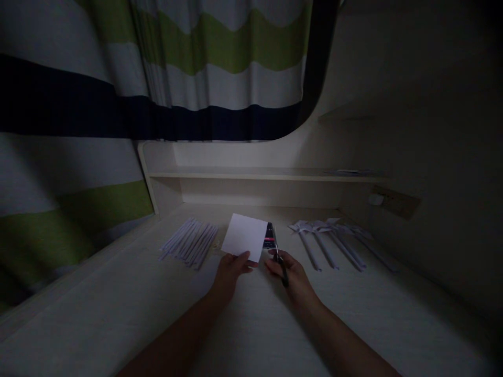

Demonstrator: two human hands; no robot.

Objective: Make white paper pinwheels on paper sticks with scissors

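While the room stays dim, the left hand [231, 267] pinches the lower edge of a white paper square [245, 236] at mid-frame, thumb on top, lifting it clear of the desk [118, 309], seemingly so the blades can meet its right side. Just right of it, the right hand [293, 275] has its fingers closed through the handles of scissors [275, 248], whose tips point up at the paper's right edge; whether the blades are parted I cannot tell. Left of centre lies a fan of rolled paper sticks [189, 242]; to the right, finished pinwheels [330, 241] lie in a row. No container shows; the shelf [255, 174] behind carries only a faint flat sheet at its right end.
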